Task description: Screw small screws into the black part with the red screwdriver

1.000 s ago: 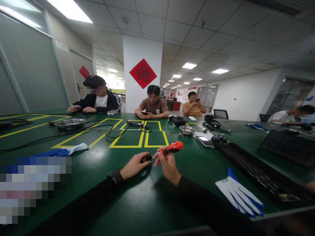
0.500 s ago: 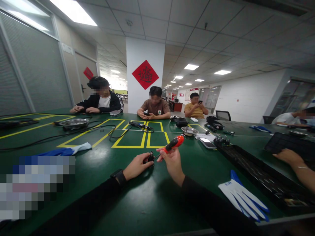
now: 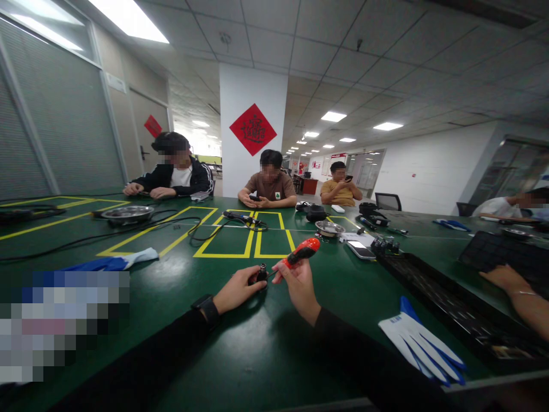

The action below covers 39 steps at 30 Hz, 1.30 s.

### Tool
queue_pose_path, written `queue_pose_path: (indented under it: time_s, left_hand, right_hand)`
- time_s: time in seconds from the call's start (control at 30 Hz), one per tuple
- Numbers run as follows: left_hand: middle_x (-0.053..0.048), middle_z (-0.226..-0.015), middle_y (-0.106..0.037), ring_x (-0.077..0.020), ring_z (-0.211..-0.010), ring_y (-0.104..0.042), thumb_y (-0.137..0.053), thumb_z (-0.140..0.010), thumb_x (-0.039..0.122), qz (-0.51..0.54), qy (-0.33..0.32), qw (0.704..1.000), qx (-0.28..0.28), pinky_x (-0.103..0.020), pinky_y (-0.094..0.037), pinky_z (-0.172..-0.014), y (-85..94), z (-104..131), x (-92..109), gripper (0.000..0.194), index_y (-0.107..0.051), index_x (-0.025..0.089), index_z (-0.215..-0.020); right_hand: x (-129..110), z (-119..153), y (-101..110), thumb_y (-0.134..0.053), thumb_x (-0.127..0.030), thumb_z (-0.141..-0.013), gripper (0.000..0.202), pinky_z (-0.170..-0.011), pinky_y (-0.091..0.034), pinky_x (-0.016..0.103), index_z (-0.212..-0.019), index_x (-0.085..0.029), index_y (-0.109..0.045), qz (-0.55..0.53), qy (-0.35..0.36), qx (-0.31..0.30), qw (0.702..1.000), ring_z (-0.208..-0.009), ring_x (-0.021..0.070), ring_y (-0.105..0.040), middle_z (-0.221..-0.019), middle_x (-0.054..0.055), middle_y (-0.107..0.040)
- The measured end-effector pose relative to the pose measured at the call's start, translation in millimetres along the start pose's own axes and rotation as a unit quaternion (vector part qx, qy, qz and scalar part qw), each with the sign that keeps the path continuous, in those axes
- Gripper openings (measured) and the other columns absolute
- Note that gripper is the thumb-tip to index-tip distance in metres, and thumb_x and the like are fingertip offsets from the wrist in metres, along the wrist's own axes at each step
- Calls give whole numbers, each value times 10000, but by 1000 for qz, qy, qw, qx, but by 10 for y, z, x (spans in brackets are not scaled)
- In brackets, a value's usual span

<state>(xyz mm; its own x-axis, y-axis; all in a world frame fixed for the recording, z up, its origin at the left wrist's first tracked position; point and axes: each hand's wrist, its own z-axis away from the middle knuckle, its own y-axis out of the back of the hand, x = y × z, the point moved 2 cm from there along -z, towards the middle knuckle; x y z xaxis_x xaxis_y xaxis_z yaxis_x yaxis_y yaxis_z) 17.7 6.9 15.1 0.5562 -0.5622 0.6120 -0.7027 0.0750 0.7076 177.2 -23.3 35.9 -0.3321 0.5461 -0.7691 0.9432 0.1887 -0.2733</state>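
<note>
In the head view my left hand (image 3: 238, 289) is closed round a small black part with a metal tip (image 3: 262, 273), keeping it upright on the green table (image 3: 274, 349). My right hand (image 3: 298, 286) grips a screwdriver with a red and black handle (image 3: 303, 252). The screwdriver is tilted, its handle up to the right and its thin shaft pointing down left at the side of the black part. Whether the tip touches the part is too small to tell.
A white and blue glove (image 3: 420, 346) lies at the right beside a long black tray (image 3: 454, 309). Beyond my hands are a phone (image 3: 360, 250), metal bowls (image 3: 330, 229) and a cabled tool (image 3: 244, 217). A co-worker's hand (image 3: 506, 280) is at far right; several people sit around.
Both hands keep their grips, and the screwdriver and black part stay in nearly the same place. The whole view has shifted very slightly.
</note>
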Motion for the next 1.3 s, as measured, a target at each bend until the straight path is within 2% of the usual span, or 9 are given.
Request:
queue_pose_path:
  time_s: [0.17, 0.43, 0.67, 1.1, 1.3]
  left_hand:
    - [-7, -740, -575, -148, -647, -482, -495, -797, 410, -5, -8, 1000, -1, -240, -351, -595, 6, 10, 9, 309, -593, 152, -935]
    - [-31, -789, -619, -176, -723, -533, -608, -699, 398, 19, -7, 1000, 2, -268, -418, -667, 10, -6, -16, 336, -615, 141, -915]
    - [-37, -827, -632, -174, -745, -547, -600, -716, 363, 15, -20, 1000, -5, -271, -427, -699, 3, -6, -25, 328, -618, 133, -949]
    - [-31, -796, -626, -170, -708, -528, -579, -732, 397, 11, -5, 1000, 12, -260, -406, -655, 10, 7, 0, 336, -640, 135, -933]
    - [0, -728, -577, -146, -656, -482, -541, -766, 390, 32, 3, 999, 20, -233, -356, -590, -32, -2, -29, 310, -632, 143, -928]
  right_hand:
    - [-47, -20, 0, -505, -296, -847, 277, -550, -502, 250, -1101, -200, -451, -3, -14, -16, 1000, -556, 107, -613, -837, 18, -652]
    - [-12, 6, 28, -552, -289, -824, 294, -558, -509, 259, -1092, -180, -503, 28, -5, 8, 1000, -591, 122, -620, -840, 39, -662]
    - [-28, 51, 1, -540, -288, -830, 293, -558, -512, 265, -1101, -181, -510, 46, 10, 0, 999, -591, 121, -607, -827, 39, -654]
    - [-24, 50, -2, -539, -284, -832, 262, -540, -512, 247, -1075, -191, -509, 37, 16, 11, 999, -574, 111, -606, -820, 30, -654]
    - [30, 1, -1, -626, -275, -766, 276, -434, -504, 229, -989, -198, -482, -4, -8, 17, 1000, -453, 100, -591, -764, 0, -652]
